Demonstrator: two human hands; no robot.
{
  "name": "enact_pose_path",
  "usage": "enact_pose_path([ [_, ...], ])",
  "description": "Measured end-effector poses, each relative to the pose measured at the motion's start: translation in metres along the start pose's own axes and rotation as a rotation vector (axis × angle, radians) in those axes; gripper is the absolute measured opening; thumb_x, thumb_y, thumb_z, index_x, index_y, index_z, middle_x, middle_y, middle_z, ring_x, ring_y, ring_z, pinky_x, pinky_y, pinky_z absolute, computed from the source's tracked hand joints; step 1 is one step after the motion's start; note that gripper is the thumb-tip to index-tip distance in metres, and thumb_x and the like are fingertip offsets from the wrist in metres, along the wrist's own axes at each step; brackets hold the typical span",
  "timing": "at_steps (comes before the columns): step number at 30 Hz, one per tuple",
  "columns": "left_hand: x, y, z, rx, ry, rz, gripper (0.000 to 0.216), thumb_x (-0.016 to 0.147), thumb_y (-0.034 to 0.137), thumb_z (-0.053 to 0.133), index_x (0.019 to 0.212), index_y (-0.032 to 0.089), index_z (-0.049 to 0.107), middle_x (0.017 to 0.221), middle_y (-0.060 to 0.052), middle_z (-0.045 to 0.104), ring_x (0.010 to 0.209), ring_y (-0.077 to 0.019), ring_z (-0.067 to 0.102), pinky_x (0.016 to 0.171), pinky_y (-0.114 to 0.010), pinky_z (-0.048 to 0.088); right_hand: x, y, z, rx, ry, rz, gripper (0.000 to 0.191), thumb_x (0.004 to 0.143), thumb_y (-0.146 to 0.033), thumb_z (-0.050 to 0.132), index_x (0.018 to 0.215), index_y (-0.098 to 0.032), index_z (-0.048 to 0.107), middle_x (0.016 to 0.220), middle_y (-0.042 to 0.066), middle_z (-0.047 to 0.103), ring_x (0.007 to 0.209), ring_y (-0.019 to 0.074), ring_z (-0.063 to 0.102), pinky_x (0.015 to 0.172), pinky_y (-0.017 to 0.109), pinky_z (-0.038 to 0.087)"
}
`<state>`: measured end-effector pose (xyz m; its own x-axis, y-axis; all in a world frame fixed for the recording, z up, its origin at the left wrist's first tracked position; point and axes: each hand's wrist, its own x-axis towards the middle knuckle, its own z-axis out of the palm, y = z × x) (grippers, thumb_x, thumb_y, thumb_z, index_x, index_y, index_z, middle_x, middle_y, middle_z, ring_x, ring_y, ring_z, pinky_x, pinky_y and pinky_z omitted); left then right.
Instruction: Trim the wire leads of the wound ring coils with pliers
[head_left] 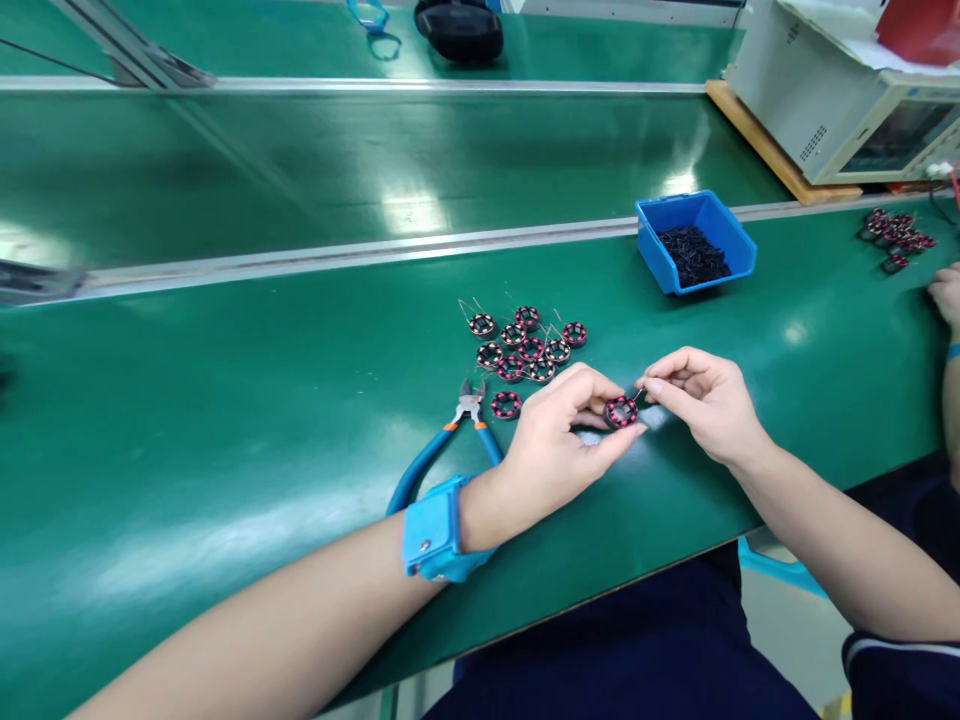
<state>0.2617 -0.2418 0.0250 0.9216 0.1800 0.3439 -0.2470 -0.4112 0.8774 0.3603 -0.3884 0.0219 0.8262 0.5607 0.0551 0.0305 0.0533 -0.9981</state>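
Observation:
Between the thumb and fingers of my left hand (559,440) is a small ring-shaped wound coil (621,412), black with reddish windings. My right hand (701,400) is just to its right, thumb and forefinger pinched on a thin wire lead (639,393) that rises from the coil. Several similar coils (531,348), some with wire ends sticking up, lie in a loose group beyond my left hand. One more coil (506,405) sits apart, nearer to me. Cutting pliers (429,462) with blue handles lie with jaws apart, partly hidden behind my left wrist.
A blue bin (660,262) holding many small black pieces stands at the back right. Farther right are another pile of coils (896,235), a boxy instrument (825,100) on a wooden board, and another person's hand (947,295). A metal rail (337,262) crosses the green bench.

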Motion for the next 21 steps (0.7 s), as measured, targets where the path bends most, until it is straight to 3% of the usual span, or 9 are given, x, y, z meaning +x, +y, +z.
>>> enact_pose_path([
  [21, 0.0001, 0.0010, -0.0001, 0.003, -0.002, -0.020, 0.023, 0.072, 0.016, 0.076, 0.086, 0.015, 0.059, 0.084, 0.000, 0.058, 0.066, -0.0075, 0.063, 0.060, -0.017, 0.060, -0.0009, -0.0020, -0.0004, 0.044, -0.004, 0.030, 0.022, 0.069, -0.034, 0.080, 0.073, -0.018, 0.065, 0.071, 0.002, 0.069, 0.064, 0.0126, 0.062, 0.063, 0.027, 0.052],
])
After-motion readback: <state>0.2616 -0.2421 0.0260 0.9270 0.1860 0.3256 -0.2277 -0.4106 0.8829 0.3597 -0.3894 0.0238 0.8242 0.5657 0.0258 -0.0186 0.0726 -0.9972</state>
